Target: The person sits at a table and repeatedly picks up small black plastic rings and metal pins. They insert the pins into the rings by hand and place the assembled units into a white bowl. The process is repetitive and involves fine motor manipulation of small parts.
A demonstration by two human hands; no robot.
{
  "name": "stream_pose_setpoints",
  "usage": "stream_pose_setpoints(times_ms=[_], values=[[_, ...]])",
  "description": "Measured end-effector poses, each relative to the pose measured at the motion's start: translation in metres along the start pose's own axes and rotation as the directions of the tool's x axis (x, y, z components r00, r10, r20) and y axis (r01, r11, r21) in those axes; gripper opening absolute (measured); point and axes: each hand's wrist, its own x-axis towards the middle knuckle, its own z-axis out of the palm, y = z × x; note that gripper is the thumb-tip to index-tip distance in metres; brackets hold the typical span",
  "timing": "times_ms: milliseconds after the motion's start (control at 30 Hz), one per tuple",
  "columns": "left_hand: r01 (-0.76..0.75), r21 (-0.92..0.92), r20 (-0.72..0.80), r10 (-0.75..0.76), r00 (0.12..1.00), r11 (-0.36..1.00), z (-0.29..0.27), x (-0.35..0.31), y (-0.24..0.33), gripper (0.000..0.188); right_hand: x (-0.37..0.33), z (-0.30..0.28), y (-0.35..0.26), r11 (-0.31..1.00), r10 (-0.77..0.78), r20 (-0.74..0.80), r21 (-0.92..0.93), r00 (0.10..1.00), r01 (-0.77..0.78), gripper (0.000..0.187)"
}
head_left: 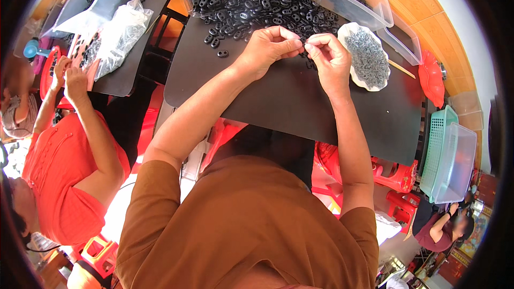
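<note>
My left hand (267, 51) and my right hand (331, 63) meet above the dark table (267, 101), thumbs and forefingers pinched together. A tiny dark piece shows between the fingertips; its exact shape is mostly covered. Just beyond my hands spreads a big heap of black oval plastic pieces (257, 2), each with two holes. One loose black piece (223, 53) lies to the left of my left hand. Close to my right hand stands a white scalloped dish (360, 82) filled with small shiny metal-looking bits (368, 56).
Clear plastic bins (353, 8) flank the heap. A thin wooden stick (401, 69), a red scalloped dish (431, 79), and a green basket (436, 139) with a clear box lie rightward. A person in red (69, 166) works at the left table beside a plastic bag (124, 37).
</note>
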Motion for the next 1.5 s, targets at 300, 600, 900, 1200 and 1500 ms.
stream_pose_setpoints(times_ms=[300,600,900,1200,1500], values=[[-0.050,-0.042,0.001,0.050,0.999,0.998,-0.0001,-0.0010,-0.0009,0.013,-0.0006,0.0014,-0.0021,0.997,0.075,-0.048,0.032,0.996,-0.073,0.008],[-0.081,0.082,0.013,0.081,0.997,0.993,-0.0010,-0.0006,-0.0006,0.015,-0.0005,0.0011,-0.0002,0.995,0.060,-0.054,0.078,0.997,-0.055,0.008],[-0.114,0.081,-0.014,0.116,0.993,0.990,0.0013,-0.0002,0.0004,0.013,-0.0011,0.0025,-0.0012,0.997,0.036,-0.062,0.070,0.997,-0.032,0.008],[-0.104,0.185,-0.039,0.113,0.993,0.977,0.0008,-0.0006,0.0006,0.014,-0.0029,0.0039,-0.0017,1.000,0.011,-0.078,-0.012,0.997,-0.012,0.007],[-0.136,0.366,-0.018,0.153,0.988,0.921,0.0012,-0.0011,0.0000,0.009,-0.0048,0.0042,0.0029,0.987,-0.012,-0.081,-0.161,0.997,-0.001,0.008]])
